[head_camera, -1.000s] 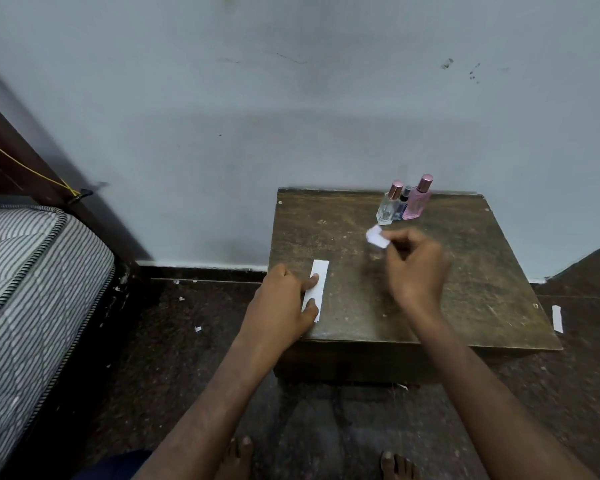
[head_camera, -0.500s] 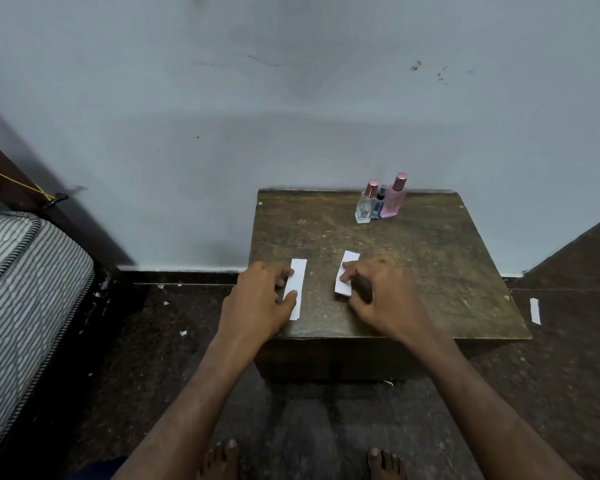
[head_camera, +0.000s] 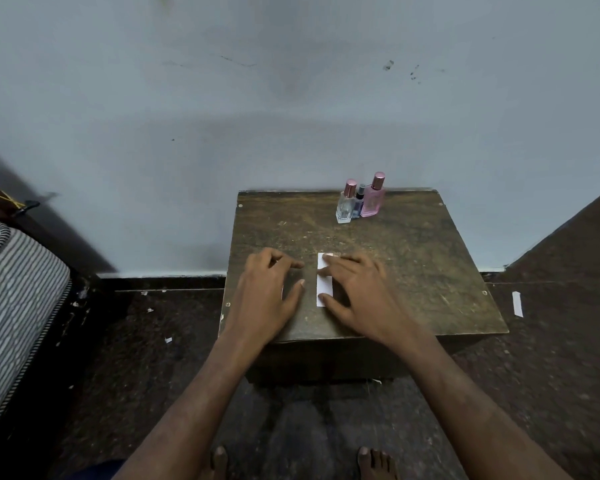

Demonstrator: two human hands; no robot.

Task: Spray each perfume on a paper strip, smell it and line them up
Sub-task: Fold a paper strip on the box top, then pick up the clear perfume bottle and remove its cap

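A person leans over a small dark wooden bench, both hands flat on its near half. The right hand presses a white paper strip with straight, spread fingers; at its nine o'clock, the left hand rests with loosely spread fingers, a sliver of white just showing beneath it. At the bench's twelve o'clock edge stand three perfume bottles touching: clear, small blue, pink.
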